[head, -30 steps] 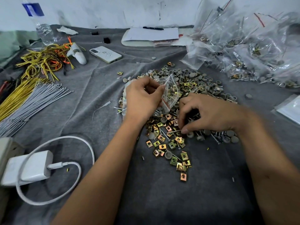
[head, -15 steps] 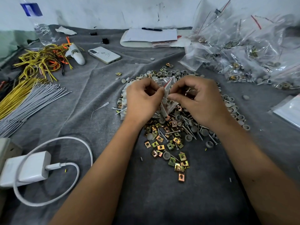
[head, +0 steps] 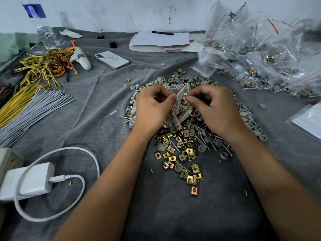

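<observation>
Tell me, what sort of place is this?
Likely a workshop bench for packing hardware kits: the left hand and right hand pinch a zip bag over a heap of clips, caps and screws, with filled bags piled nearby.

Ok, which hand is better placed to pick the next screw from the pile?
Probably the right hand. The left hand grips the bag and holds it up; the right only pinches its mouth, and the screws lie just below the right wrist.
</observation>
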A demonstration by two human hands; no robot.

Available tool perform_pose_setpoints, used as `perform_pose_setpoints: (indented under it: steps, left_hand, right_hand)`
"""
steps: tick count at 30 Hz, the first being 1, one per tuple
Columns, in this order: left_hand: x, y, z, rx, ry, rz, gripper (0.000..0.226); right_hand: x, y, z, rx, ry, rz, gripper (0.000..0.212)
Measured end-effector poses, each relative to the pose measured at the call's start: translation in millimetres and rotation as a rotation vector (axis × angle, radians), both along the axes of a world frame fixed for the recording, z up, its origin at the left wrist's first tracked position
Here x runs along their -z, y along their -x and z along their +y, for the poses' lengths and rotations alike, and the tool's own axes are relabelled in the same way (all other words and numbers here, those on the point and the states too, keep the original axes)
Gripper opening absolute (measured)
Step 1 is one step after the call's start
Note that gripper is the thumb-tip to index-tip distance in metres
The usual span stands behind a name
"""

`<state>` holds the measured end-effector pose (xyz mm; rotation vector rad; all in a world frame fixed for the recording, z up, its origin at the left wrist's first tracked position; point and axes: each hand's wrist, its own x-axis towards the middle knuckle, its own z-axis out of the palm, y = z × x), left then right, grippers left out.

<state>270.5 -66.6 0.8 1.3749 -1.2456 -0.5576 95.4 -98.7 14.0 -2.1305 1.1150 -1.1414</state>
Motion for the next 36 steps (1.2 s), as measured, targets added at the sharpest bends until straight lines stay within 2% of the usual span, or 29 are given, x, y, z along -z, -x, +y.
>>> perform_pose_setpoints:
  steps: [4, 9, 11, 17, 21, 29, 34, 36]
  left_hand:
    - [-0.2, -0.3, 0.1, 0.005, -0.002, 0.001, 0.015]
    - [0.8, 0.6, 0.1, 0.009, 0.006, -0.016, 0.014]
    - [1.2, 1.6, 0.1, 0.006, 0.006, -0.021, 0.014]
    - [0.7, 1.0, 0.3, 0.007, 0.006, -0.027, 0.015]
    - [1.5, 1.1, -0.6, -0.026, 0.014, -0.025, 0.014]
    - [1.5, -2.1, -3.0, -0.141, 0.068, -0.03, 0.019]
    - [3.6, -4.6, -5.4, -0.159, 0.063, -0.025, 0.019]
    - [4.9, -4.9, -6.0, -0.154, 0.068, -0.023, 0.016]
  right_hand:
    - [-0.8, 1.6, 0.1, -0.01, 0.066, 0.055, 0.009]
    - [3.1, -1.6, -2.1, -0.009, 0.264, 0.376, 0.02]
    - [4.1, -3.4, -1.5, 0.009, 0.29, 0.371, 0.019]
    - [-1.8, 1.1, -1.5, -0.024, 0.257, 0.143, 0.008]
    - [-3.3, 4.2, 2.3, -0.082, 0.233, 0.107, 0.007]
    - [-1.5, -16.7, 24.7, -0.499, 0.15, 0.299, 0.015]
    - [5.4, -25.9, 29.9, -0.541, 0.143, 0.542, 0.022]
    - [5.0, -25.7, 30.0, -0.548, 0.136, 0.518, 0.019]
